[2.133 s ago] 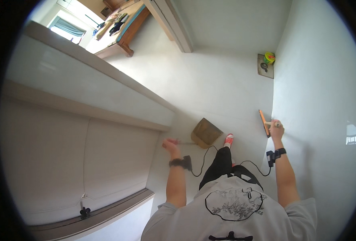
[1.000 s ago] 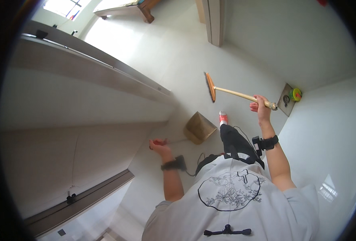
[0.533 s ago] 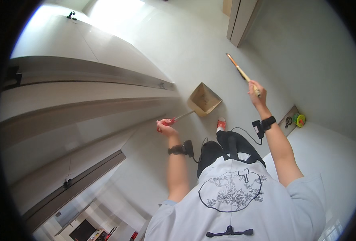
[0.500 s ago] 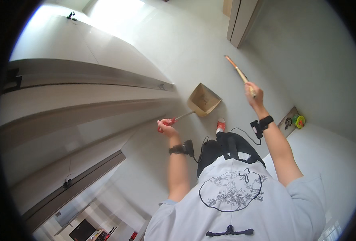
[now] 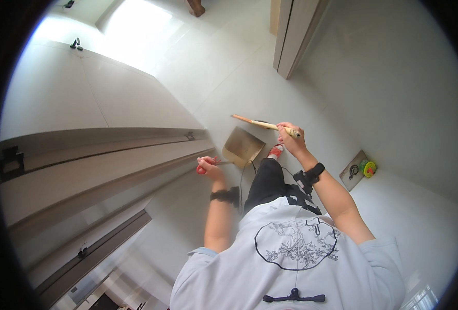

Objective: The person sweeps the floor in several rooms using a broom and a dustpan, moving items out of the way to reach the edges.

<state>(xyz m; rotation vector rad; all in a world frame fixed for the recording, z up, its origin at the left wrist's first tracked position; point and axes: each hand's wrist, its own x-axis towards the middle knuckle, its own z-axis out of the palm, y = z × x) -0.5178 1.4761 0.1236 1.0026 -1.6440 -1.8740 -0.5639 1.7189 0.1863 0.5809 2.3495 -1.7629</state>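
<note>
The broom [image 5: 266, 125] is in front of the person, low over the pale floor [image 5: 218, 88]. Its orange end points to the left, just past the far edge of the dustpan [image 5: 243, 146]. I cannot tell if the broom touches the floor. The right hand [image 5: 292, 137] has its fingers wrapped around the light-coloured stick, near the top end. The left hand [image 5: 209, 166] has its fingers closed around the red grip of the dustpan. The tan pan is in front of the person, with its open side turned away to the right. A red shoe [image 5: 275, 151] is just beside it. Black bands go around both wrists. Farther to the right, a green and yellow tub [image 5: 368, 168] is by a flat square mat [image 5: 352, 174]. A door frame [image 5: 297, 39] stands far ahead.
</note>
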